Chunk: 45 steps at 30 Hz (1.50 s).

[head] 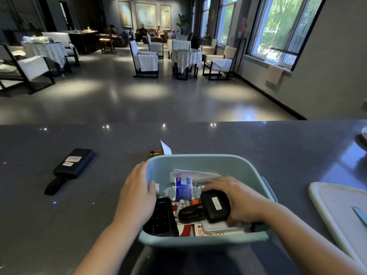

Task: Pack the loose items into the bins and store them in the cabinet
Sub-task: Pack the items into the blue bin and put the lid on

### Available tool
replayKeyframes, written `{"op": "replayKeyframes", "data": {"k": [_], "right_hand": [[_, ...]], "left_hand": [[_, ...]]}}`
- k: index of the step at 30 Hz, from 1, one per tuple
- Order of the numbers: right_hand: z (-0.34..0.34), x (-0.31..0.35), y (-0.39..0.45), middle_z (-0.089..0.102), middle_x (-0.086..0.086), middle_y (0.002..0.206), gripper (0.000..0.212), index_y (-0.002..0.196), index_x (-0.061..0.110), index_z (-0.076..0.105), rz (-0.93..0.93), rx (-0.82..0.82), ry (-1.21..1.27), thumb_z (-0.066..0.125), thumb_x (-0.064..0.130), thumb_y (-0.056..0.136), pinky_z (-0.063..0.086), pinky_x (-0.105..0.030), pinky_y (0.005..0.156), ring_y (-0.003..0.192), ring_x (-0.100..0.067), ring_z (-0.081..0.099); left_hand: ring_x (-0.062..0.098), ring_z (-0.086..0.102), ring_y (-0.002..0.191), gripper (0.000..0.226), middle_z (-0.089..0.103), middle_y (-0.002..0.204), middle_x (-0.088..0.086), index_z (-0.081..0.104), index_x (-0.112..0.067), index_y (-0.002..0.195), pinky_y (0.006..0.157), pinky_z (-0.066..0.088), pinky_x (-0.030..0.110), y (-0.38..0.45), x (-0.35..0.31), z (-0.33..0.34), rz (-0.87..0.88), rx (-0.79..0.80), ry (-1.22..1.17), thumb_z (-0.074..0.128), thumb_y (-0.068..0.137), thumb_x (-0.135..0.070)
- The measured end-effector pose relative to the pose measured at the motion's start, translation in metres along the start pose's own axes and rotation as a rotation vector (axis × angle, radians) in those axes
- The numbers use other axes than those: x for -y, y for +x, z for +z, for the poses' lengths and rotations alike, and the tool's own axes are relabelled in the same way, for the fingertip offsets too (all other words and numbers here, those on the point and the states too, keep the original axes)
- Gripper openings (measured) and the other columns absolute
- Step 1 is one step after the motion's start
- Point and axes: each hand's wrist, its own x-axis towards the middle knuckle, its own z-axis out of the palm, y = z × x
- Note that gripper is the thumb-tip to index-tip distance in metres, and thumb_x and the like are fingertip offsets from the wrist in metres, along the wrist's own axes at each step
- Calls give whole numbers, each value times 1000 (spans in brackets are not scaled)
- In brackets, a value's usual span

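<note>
At the left of the frame, a dark blue power bank (pixel 75 162) with two white labels lies flat on our grey countertop (pixel 258 147), a black handled device (pixel 53 185) touching its near end. Moving toward centre, our left hand (pixel 137 195) rests on the left rim of the pale blue bin (pixel 200 239), fingers straight and together along the edge, thumb draped over into the bin, gripping nothing that we can see. Just beyond the bin's far rim, a small dark pack with red and yellow print (pixel 155 153) sits on the counter beside a white slip of paper (pixel 166 147) that stands tilted against the bin. Inside the bin, lower centre of the frame, lie a black flat gadget with small dots (pixel 161 218) at the near left corner, a clear water bottle (pixel 183 188) with a blue label on its side, a clear plastic packet (pixel 190 173) behind it, and red-and-white printed packaging (pixel 190 229) underneath. Our right hand (pixel 240 201) reaches into the bin from the right, fingers curled around a black device with a white sticker (pixel 212 207), held just above the contents. At the far right, a matching pale lid (pixel 337 207) lies flat on the counter, well apart from the bin.
</note>
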Motion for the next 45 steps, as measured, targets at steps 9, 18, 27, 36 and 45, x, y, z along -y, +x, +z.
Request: {"op": "replayKeyframes", "data": {"k": [9, 18, 27, 36, 45], "right_hand": [[1, -21, -32, 48, 12, 137, 66, 125, 35, 57, 160, -463, 121, 84, 27, 65, 35, -30, 108, 126, -11, 46], [17, -55, -49, 47, 10, 142, 49, 129, 22, 58, 541, -680, 201, 67, 13, 82, 36, -32, 102, 131, -17, 43], [-5, -73, -59, 54, -3, 137, 51, 124, 17, 61, 603, -641, 259, 71, 4, 76, 38, -39, 102, 125, -27, 50], [-20, 29, 17, 58, 6, 122, 33, 111, 25, 66, 309, -705, 238, 71, 18, 80, 39, -31, 92, 115, -18, 52], [-35, 73, 149, 61, 3, 124, 31, 113, 27, 66, 232, -344, 199, 64, 21, 82, 44, -30, 95, 116, -17, 54]], "left_hand": [[15, 37, 133, 50, 40, 145, -4, 37, -22, 141, 110, 29, 33, -12, 10, -2, -117, -21, -247, 47, 94, -8], [18, 53, 116, 44, 56, 126, -5, 50, -27, 128, 103, 41, 43, -17, -5, 22, -212, -84, -406, 50, 89, -7], [7, 45, 115, 44, 45, 135, -7, 45, -23, 133, 95, 32, 21, -12, -36, 50, -202, -77, -476, 46, 92, -6], [6, 51, 116, 29, 56, 125, -12, 55, -28, 124, 102, 39, 30, 10, 11, 17, -122, 11, -488, 52, 94, -27], [10, 55, 103, 34, 58, 120, -6, 59, -27, 115, 88, 46, 30, 109, 59, -8, -64, 77, -57, 63, 83, -18]]}}
